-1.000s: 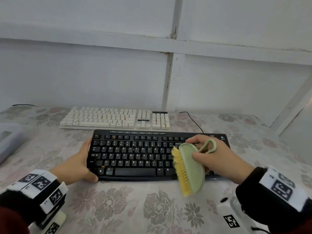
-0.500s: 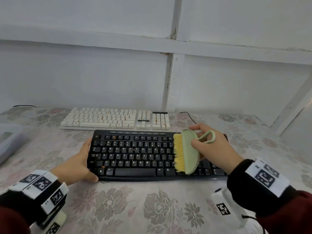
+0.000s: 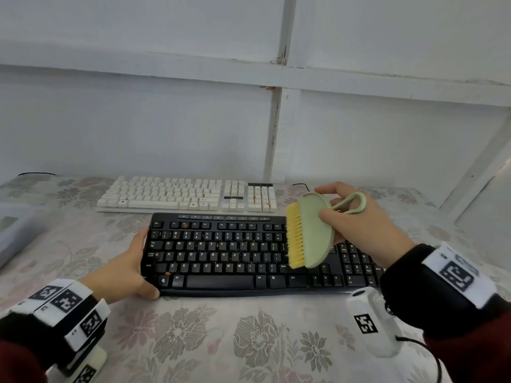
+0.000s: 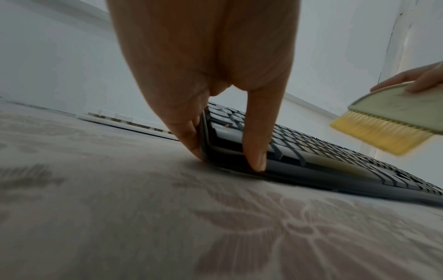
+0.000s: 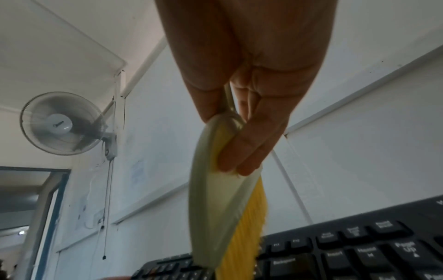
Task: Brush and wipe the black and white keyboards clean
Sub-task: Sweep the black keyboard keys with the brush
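The black keyboard (image 3: 235, 255) lies flat on the flowered tablecloth, with orange crumbs on some keys. My left hand (image 3: 130, 268) grips its left end, thumb on the front corner (image 4: 256, 151) and fingers along the side edge. My right hand (image 3: 356, 222) holds a pale green brush (image 3: 312, 230) with yellow bristles (image 3: 294, 237) facing left, raised just above the keys right of centre; in the right wrist view the brush (image 5: 215, 208) hangs over the black keyboard (image 5: 347, 252). Behind lies the white keyboard (image 3: 188, 196), also crumbed.
A translucent plastic box (image 3: 13, 230) stands at the table's left edge. A black cable (image 3: 302, 186) runs from behind the white keyboard. White wall panels close the back. A wall fan (image 5: 62, 123) shows in the right wrist view.
My right hand has carried the brush from the keyboard's front edge up and back, lifting it higher toward the top rows. The left hand has stayed on the keyboard's left end.
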